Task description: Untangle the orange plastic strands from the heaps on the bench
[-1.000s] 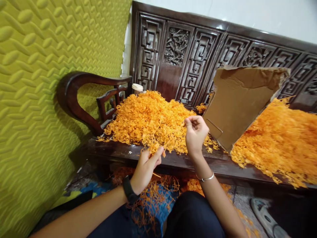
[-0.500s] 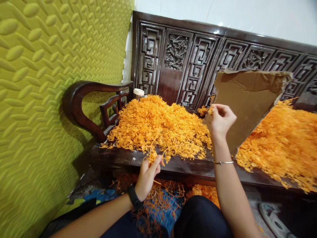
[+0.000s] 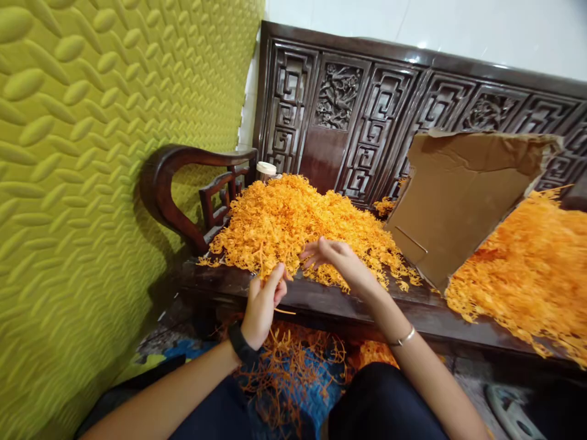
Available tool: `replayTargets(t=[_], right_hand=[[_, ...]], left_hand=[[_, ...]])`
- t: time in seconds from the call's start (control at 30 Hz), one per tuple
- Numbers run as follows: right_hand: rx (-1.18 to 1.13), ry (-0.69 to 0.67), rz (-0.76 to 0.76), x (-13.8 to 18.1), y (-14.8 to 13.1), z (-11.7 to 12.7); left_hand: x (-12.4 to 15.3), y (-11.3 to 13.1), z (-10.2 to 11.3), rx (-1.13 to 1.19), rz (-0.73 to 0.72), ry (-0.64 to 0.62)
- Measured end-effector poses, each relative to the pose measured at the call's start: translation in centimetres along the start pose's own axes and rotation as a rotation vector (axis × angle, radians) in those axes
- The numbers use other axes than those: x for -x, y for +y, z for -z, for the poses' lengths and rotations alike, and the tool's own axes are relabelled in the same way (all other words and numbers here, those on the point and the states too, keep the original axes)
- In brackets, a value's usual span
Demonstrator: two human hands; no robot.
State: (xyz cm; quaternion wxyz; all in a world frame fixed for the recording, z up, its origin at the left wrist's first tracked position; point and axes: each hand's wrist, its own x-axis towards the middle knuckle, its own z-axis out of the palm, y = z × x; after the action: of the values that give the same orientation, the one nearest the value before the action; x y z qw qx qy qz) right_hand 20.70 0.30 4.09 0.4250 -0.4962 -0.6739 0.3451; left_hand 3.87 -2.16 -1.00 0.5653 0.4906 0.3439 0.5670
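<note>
My left hand (image 3: pixel 265 299), with a dark band at the wrist, is closed around an orange branching sprig (image 3: pixel 261 260); a thin stem end pokes out below the fingers. Just to its right, my right hand (image 3: pixel 334 258) reaches in with the fingers stretched out and apart, and I see nothing held in it. Both hands are in front of a heaped pile of orange frilly pieces (image 3: pixel 284 208) that lies on the dark wooden bench (image 3: pixel 229 282). Whether the right fingertips touch the sprig or the pile, I cannot tell.
A brown cardboard sheet (image 3: pixel 449 195) stands between this pile and a second orange heap (image 3: pixel 527 275) at right. Bare orange stems (image 3: pixel 293 373) lie below the bench on blue. Left are the bench's curved armrest (image 3: pixel 156 183), a white-lidded jar (image 3: pixel 266 168) and yellow padded matting (image 3: pixel 92 153).
My right hand has come from beside the cardboard, where its fingers were pinched, leftward and down to near my left hand, and its fingers have opened. The left hand keeps its sprig.
</note>
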Motion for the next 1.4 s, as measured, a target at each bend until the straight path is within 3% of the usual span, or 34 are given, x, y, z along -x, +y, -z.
replayTargets(t=[0.07,0.2,0.4,0.53,0.6,0.67,0.83,0.97,1.07,1.17,1.3,1.4], right_hand=[[-0.129,-0.189,0.020,1.2,-1.4,-1.8],[-0.136,-0.064,0.052,2.1,-2.4,-2.7],[0.207,0.220,0.157,2.3,-1.9,0.1],[0.458,0.162,0.365,2.8,-2.3,1.2],[0.494,0.063,0.404,3.4,-2.5,2.3],[0.499,0.059,0.407,4.2,-2.6,4.1],[0.497,0.585,0.402,5.0,-1.0,9.5],[0.465,0.692,0.318,2.0,2.3,11.0],[0.377,0.627,0.153,-0.5,4.2,10.5],[0.201,0.534,0.056,-1.0,3.5,8.7],[-0.031,0.329,0.213,1.9,-1.3,4.6],[0.066,0.226,0.400,4.8,-4.9,1.4]], left_hand=[[0.2,0.1,0.0,-0.042,-0.027,-0.005],[0.5,0.5,0.0,-0.089,-0.069,-0.041],[1.1,1.2,-0.1,-0.118,-0.017,-0.100],[1.6,1.4,-0.2,-0.105,0.033,-0.119],[1.9,1.4,0.0,-0.107,0.050,-0.147],[2.1,1.4,0.5,-0.111,0.059,-0.150],[2.4,1.5,1.7,-0.142,0.029,-0.075],[2.3,1.7,1.7,-0.148,0.007,-0.072],[2.5,2.0,1.2,-0.150,0.003,-0.100],[2.6,2.4,0.8,-0.145,0.006,-0.115],[2.6,2.6,0.4,-0.147,0.025,-0.183],[2.6,2.5,0.1,-0.118,0.056,-0.194]])
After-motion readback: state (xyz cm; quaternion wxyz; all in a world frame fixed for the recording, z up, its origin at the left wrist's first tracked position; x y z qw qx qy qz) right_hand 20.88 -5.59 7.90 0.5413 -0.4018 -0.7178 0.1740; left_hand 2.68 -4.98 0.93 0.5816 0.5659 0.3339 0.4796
